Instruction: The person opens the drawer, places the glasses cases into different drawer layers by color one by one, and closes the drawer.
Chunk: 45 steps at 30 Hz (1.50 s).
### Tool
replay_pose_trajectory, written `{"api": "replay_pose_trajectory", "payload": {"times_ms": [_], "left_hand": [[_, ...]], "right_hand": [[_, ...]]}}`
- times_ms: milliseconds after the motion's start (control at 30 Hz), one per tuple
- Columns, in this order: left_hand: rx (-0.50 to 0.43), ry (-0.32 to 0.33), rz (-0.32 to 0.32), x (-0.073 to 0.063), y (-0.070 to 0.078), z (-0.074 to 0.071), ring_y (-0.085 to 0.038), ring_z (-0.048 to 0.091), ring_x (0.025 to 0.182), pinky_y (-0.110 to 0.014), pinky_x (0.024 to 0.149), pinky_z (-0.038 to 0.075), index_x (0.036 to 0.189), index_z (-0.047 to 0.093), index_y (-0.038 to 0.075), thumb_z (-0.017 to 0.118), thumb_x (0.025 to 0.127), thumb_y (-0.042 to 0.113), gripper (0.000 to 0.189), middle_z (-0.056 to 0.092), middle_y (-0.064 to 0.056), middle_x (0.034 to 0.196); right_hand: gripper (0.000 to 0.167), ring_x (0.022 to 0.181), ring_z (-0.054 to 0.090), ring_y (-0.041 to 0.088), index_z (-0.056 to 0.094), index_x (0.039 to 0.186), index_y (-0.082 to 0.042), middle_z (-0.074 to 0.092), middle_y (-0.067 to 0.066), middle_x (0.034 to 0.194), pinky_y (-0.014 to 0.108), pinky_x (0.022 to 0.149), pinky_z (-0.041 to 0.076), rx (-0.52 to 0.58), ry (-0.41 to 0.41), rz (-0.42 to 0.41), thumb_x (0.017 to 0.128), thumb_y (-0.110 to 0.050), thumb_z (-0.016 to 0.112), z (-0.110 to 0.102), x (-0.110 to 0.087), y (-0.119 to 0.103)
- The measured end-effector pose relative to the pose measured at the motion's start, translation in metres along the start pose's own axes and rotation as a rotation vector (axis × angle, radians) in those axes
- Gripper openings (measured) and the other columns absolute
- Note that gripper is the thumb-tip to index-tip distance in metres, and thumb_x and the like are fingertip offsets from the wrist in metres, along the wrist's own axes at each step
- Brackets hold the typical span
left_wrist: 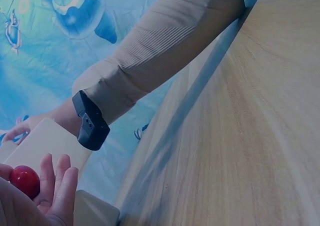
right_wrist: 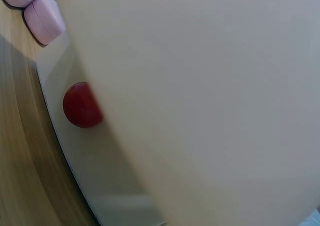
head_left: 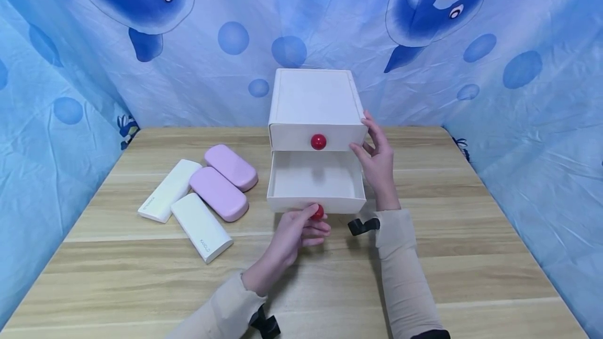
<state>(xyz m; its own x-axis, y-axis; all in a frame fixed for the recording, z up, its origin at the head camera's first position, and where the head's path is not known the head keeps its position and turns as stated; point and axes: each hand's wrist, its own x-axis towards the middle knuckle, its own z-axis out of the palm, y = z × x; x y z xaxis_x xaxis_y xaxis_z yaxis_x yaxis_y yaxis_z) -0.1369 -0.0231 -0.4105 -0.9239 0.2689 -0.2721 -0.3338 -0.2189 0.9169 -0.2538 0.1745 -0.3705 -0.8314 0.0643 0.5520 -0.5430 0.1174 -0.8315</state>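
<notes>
A white two-drawer box [head_left: 314, 95] stands at the table's back, its lower drawer [head_left: 311, 174] pulled out with nothing visible inside. The upper drawer, with its own red knob [head_left: 318, 142], is closed. My left hand [head_left: 294, 232] pinches the lower drawer's round red knob [head_left: 317, 212] between thumb and finger; the other fingers extend below it. Around the box's front right edge, my right hand [head_left: 379, 164] grips with thumb on the front and fingers along the side. A pale, blurred surface fills most of the right wrist view, partly covering a red knob [right_wrist: 82, 105].
Left of the box lie two purple cases [head_left: 231, 166] and two white boxes [head_left: 202, 226], close together. Blue curtains [head_left: 231, 93] with dolphins hang behind and beside the wooden table [head_left: 141, 281]. Black camera mounts [head_left: 363, 226] sit at both wrists.
</notes>
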Motion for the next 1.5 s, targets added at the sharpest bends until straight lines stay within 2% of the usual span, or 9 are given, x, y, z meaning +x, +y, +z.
{"api": "replay_pose_trajectory", "payload": {"times_ms": [467, 600, 767, 1133, 1500], "left_hand": [[0.013, -0.003, -0.003, -0.0028, 0.0000, 0.0001, -0.013, 0.071, 0.072, -0.036, 0.076, 0.061, 0.107, 0.064, -0.010, 0.053, 0.098, 0.032, 0.044, 0.071, 0.001, 0.071], [0.008, 0.001, 0.002, -0.0031, 0.0001, 0.0006, -0.013, 0.071, 0.071, -0.036, 0.075, 0.061, 0.105, 0.065, -0.009, 0.053, 0.098, 0.031, 0.043, 0.071, 0.001, 0.071], [0.009, -0.001, 0.006, -0.0033, 0.0003, 0.0010, -0.013, 0.071, 0.071, -0.036, 0.075, 0.061, 0.106, 0.064, -0.011, 0.053, 0.098, 0.031, 0.044, 0.071, 0.001, 0.070], [-0.001, 0.000, 0.010, -0.0027, -0.0008, 0.0009, -0.013, 0.070, 0.070, -0.033, 0.072, 0.061, 0.107, 0.063, -0.012, 0.053, 0.098, 0.031, 0.044, 0.071, 0.001, 0.070], [0.006, 0.004, 0.014, -0.0041, -0.0019, 0.0015, -0.013, 0.070, 0.071, -0.034, 0.073, 0.061, 0.106, 0.063, -0.012, 0.053, 0.098, 0.030, 0.044, 0.070, 0.001, 0.070]], "right_hand": [[0.055, 0.141, 0.040, 0.019, 0.047, 0.140, -0.006, 0.036, -0.004, 0.156, 0.048, 0.103, 0.047, -0.083, -0.029, -0.030, 0.088, -0.003, 0.067, -0.0039, 0.0000, 0.0023], [0.056, 0.141, 0.039, 0.021, 0.046, 0.140, -0.003, 0.035, -0.001, 0.157, 0.046, 0.102, 0.048, -0.081, -0.041, -0.036, 0.088, 0.001, 0.066, -0.0051, 0.0005, 0.0004], [0.054, 0.140, 0.040, 0.018, 0.047, 0.139, -0.004, 0.037, -0.004, 0.156, 0.044, 0.102, 0.049, -0.091, -0.040, -0.048, 0.088, -0.001, 0.067, -0.0061, 0.0007, 0.0018], [0.053, 0.140, 0.040, 0.022, 0.047, 0.138, -0.001, 0.037, 0.001, 0.156, 0.049, 0.101, 0.048, -0.085, -0.041, -0.080, 0.088, 0.001, 0.066, -0.0056, 0.0008, 0.0049], [0.060, 0.140, 0.041, 0.021, 0.044, 0.144, -0.007, 0.036, 0.000, 0.156, 0.044, 0.099, 0.049, -0.147, -0.051, -0.102, 0.088, -0.001, 0.066, -0.0066, 0.0007, 0.0055]]}}
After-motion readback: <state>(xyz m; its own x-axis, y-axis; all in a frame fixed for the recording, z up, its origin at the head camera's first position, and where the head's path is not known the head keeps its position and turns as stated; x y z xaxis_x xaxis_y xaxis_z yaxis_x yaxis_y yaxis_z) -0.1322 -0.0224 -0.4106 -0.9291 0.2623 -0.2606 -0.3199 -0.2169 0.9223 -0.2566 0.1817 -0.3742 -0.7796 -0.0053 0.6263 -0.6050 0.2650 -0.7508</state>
